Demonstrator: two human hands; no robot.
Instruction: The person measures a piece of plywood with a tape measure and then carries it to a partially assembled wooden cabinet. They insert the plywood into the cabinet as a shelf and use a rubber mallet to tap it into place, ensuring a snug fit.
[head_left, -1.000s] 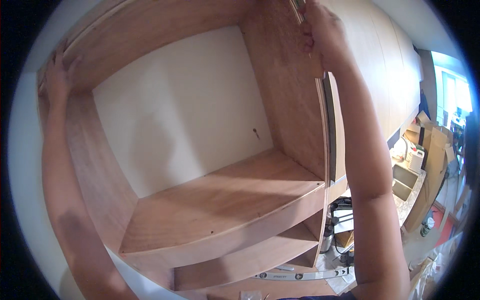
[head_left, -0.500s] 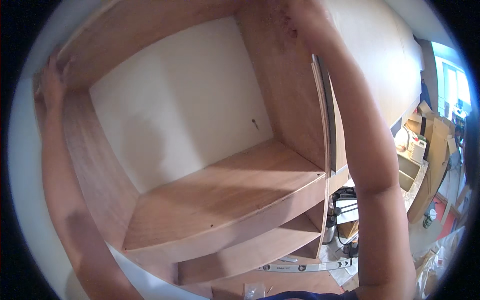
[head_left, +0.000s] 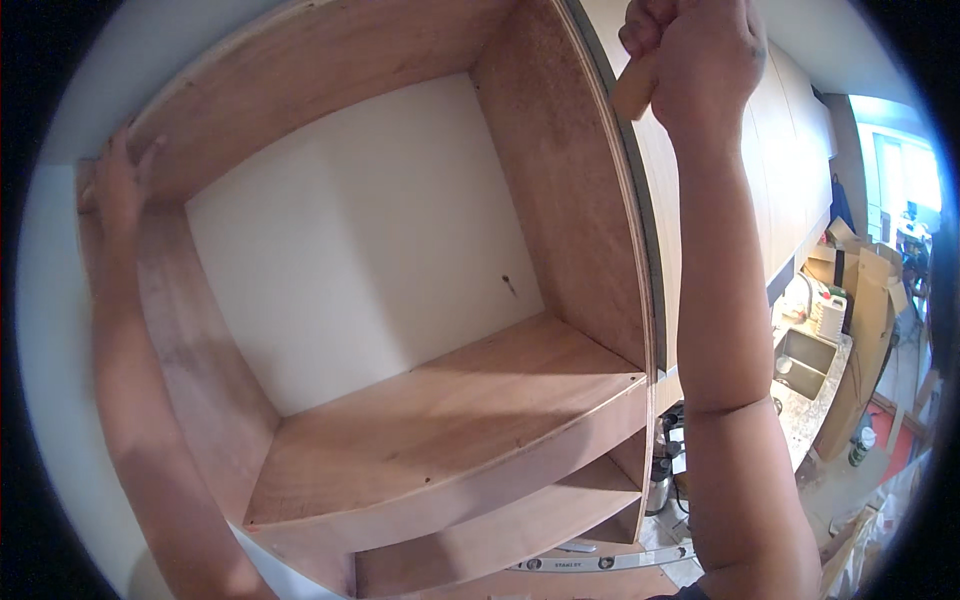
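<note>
My left hand (head_left: 118, 185) grips the front edge of a plywood cabinet frame (head_left: 555, 350) at its upper left corner, with the thumb on the inner side of the top board (head_left: 330, 65). My right hand (head_left: 705, 65) is raised at the top, just right of the frame's right side panel (head_left: 560, 180). It is closed in a fist around a tan wooden piece (head_left: 634, 90), whose blunt end sticks out below the fingers. The rest of that piece is hidden by the hand or out of the picture, so its kind does not show.
A pale wall (head_left: 360, 240) shows through the frame. Below lie a lower shelf (head_left: 500, 525) and a long spirit level (head_left: 625, 560). Light cupboard doors (head_left: 790, 170) run along the right, above a sink (head_left: 805, 360), a white jug (head_left: 831, 317) and cardboard (head_left: 865, 330).
My right hand has moved rightward, from in front of the right side panel to beyond its edge; the wooden piece now shows. My left hand keeps its hold. The view has tipped slightly upward.
</note>
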